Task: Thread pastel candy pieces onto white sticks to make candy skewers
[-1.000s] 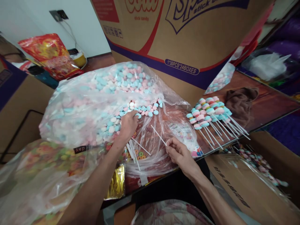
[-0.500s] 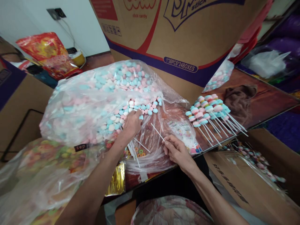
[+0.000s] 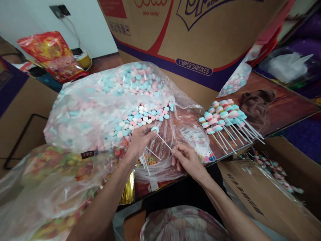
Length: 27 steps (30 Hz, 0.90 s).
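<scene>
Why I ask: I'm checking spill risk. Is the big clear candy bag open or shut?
Open. The clear candy bag gapes at its mouth, with loose candies bare beside the left hand.

- A small candy-packing workroom, closer to a home workshop or storeroom than to a shop floor.
- A big cardboard carton point(image 3: 195, 36) printed "stick candy" and "1*30PCS*24BOXES" stands on the table point(image 3: 288, 107).
- A bulk clear plastic bag point(image 3: 100, 107) spills pink, blue and white candy discs across the worktop.
- A batch of finished candy sticks point(image 3: 225, 117) lies in a row beside the bag.
- Another open carton point(image 3: 263, 197) of wrapped sticks sits low at the right.
- More bagged sweets point(image 3: 50, 53) lie by a plain white wall point(image 3: 90, 30) with a socket point(image 3: 60, 10).
</scene>
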Tool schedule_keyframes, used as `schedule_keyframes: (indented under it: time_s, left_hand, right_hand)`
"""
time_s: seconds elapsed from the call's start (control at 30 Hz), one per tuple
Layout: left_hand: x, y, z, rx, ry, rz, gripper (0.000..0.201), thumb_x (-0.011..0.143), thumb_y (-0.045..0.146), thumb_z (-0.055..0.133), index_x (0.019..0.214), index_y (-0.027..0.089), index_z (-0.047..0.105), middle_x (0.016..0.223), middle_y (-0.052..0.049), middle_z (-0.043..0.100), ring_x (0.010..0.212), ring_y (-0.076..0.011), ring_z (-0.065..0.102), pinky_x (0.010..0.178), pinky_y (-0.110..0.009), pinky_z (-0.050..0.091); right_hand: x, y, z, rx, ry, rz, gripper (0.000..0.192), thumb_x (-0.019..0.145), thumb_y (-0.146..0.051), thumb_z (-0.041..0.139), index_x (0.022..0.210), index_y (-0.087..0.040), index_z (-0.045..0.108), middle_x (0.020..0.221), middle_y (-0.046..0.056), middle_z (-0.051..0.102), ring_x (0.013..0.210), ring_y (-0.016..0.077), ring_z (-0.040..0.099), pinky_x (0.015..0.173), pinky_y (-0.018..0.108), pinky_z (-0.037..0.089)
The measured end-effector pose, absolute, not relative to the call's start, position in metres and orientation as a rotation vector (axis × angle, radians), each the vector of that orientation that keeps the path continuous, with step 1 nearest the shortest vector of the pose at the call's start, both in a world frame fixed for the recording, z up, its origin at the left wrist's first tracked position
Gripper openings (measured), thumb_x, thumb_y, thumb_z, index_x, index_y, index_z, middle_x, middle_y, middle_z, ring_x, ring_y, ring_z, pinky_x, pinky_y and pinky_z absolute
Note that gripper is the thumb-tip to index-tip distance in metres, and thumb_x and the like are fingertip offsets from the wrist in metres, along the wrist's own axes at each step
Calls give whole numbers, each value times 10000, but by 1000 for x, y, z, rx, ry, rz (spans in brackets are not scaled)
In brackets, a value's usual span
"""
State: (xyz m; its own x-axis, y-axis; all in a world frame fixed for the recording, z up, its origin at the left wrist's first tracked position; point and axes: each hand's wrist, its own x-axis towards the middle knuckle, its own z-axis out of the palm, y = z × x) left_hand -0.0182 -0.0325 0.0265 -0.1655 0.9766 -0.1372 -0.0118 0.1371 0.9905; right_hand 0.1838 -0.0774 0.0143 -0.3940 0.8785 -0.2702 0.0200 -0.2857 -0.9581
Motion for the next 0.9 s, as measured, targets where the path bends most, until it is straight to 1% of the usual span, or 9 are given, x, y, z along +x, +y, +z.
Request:
schedule_keyframes:
  time_s: [0.13, 0.23, 0.33, 0.43, 0.63, 0.77, 0.9]
  left_hand:
    - [-13, -37, 25, 845, 1338, 1306, 385, 583, 390, 895, 859, 159, 760, 727, -2, 682, 636, -101, 573, 630, -243, 468]
    - [-13, -39, 24, 801, 1293, 1295, 392, 588, 399, 897, 883, 171, 778, 730, 1, 684, 639, -91, 560, 624, -230, 469]
    - [-14, -41, 23, 801, 1273, 1269, 437, 600, 448, 887, 931, 181, 790, 824, -31, 725, 720, -120, 616, 684, -250, 513]
    - [-15, -43, 22, 801, 1271, 1269, 466, 602, 462, 884, 965, 186, 789, 918, -55, 745, 818, -153, 660, 744, -270, 535]
    - [-15, -46, 15, 808, 1331, 1314, 434, 633, 424, 876, 977, 181, 774, 933, -40, 747, 788, -129, 654, 717, -242, 510]
    - [-14, -49, 14, 927, 1409, 1321, 433, 684, 424, 840, 1026, 170, 762, 1006, -55, 757, 835, -148, 664, 775, -266, 520]
    - [-10, -51, 13, 1096, 1461, 1358, 343, 761, 394, 776, 1020, 171, 761, 1001, -57, 763, 889, -174, 678, 827, -293, 532]
  right_hand:
    - [179, -76, 13, -1194, -1346, 1713, 268, 907, -413, 551, 739, -208, 515, 540, -44, 601, 365, 75, 478, 403, 183, 314]
    - [178, -75, 10, -1199, -1337, 1707, 248, 906, -415, 549, 776, -204, 550, 526, -48, 596, 359, 77, 472, 393, 179, 308]
    - [178, -75, 8, -1192, -1324, 1705, 249, 900, -436, 556, 831, -199, 589, 525, -45, 599, 355, 80, 466, 384, 181, 302]
    - [177, -75, 9, -1194, -1308, 1689, 252, 894, -440, 562, 839, -197, 603, 523, -44, 594, 355, 78, 454, 388, 186, 301]
    - [178, -78, 7, -1192, -1320, 1660, 233, 915, -424, 554, 840, -209, 608, 521, -43, 578, 368, 84, 399, 391, 208, 273]
    - [177, -77, 6, -1203, -1400, 1614, 230, 937, -397, 537, 815, -216, 608, 521, -38, 574, 382, 92, 374, 404, 220, 276]
    - [178, -77, 2, -1202, -1479, 1583, 234, 960, -375, 518, 816, -216, 611, 526, -36, 573, 399, 92, 376, 423, 222, 283]
